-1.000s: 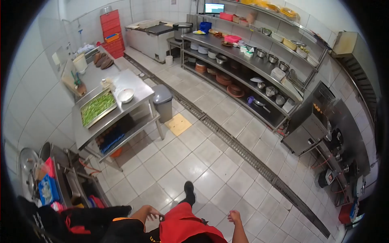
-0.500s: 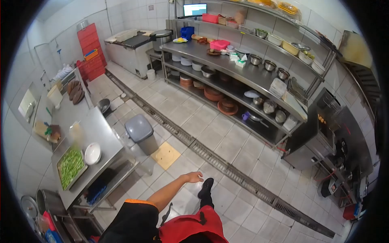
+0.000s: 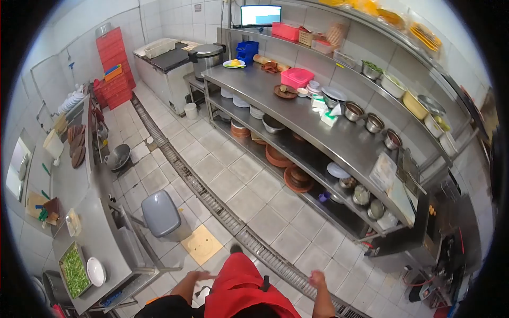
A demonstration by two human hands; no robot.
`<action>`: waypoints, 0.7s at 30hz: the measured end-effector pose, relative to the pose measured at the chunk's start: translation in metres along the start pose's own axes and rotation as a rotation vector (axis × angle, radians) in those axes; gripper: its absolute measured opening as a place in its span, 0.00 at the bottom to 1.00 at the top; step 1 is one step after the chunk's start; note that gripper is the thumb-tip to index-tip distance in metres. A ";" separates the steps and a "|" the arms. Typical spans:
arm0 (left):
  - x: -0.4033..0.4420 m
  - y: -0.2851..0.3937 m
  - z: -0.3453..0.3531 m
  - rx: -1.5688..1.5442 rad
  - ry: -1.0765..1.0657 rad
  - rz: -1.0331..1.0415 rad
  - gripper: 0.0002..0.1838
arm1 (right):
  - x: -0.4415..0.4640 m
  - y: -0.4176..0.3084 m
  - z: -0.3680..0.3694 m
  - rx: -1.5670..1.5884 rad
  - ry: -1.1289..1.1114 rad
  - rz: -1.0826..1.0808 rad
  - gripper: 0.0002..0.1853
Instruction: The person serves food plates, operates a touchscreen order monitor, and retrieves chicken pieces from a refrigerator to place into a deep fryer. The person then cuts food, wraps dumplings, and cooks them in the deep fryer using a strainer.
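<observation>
The left grip is a bare hand with its fingers loosely apart, and it sits on the near side of the grey bin, beside the red apron. The right grip, farther to the right of the bin and also nearest the apron, is blurred, and I cannot tell whether its fingers are together or apart. The apron lies to the near right of the bin: bright red cloth, matt, softly creased, spread across the wearer's front, with a small dark tab near its middle. Just to the near right of the bin is a yellow floor panel, flat, square and marked with small dark dots. To the right of the bin runs a slotted metal drain grating, a long dull strip among pale, glossy floor tiles. The bin itself is smooth plastic with a rounded lid. To its near left, a brushed-steel counter carries a rectangular metal tray of chopped greens and a round white bowl. Beyond the bin to the left, a dark, rounded metal wok is on the floor; well to its right are round, reddish-brown clay dishes
</observation>
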State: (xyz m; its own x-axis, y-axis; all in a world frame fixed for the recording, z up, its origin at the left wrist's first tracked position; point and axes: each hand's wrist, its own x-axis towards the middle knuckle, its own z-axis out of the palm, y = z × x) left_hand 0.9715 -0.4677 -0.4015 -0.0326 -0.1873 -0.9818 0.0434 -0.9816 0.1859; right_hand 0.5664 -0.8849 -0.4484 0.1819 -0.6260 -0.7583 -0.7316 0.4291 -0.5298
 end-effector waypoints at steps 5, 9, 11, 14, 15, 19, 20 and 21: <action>-0.005 0.033 -0.085 0.615 0.129 -0.176 0.32 | 0.082 -0.235 0.014 0.095 0.070 -0.161 0.10; 0.089 0.108 -0.213 0.667 0.108 0.061 0.25 | 0.135 -0.342 0.082 0.128 -0.082 -0.142 0.12; 0.117 0.179 -0.288 0.836 0.234 0.294 0.23 | 0.136 -0.381 0.105 0.093 -0.153 -0.072 0.13; 0.080 0.337 -0.383 1.368 0.445 0.594 0.24 | 0.138 -0.437 0.126 0.169 -0.206 -0.136 0.13; 0.103 0.374 -0.423 1.158 0.496 0.659 0.27 | 0.137 -0.458 0.126 0.259 -0.199 -0.094 0.13; -0.023 0.556 -0.490 0.692 0.693 0.826 0.25 | 0.177 -0.533 0.118 0.373 -0.158 -0.094 0.13; -0.028 0.587 -0.500 0.693 0.695 0.826 0.25 | 0.185 -0.560 0.116 0.365 -0.144 -0.143 0.14; -0.030 0.615 -0.515 0.523 0.745 0.899 0.22 | 0.187 -0.595 0.113 0.352 -0.160 -0.194 0.13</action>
State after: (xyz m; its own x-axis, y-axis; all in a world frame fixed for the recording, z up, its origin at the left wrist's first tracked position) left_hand 1.5131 -1.0465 -0.2784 0.3756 -0.8906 -0.2563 -0.6431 -0.4496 0.6199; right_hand 1.1101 -1.1837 -0.3185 0.4142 -0.6197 -0.6666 -0.4103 0.5267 -0.7445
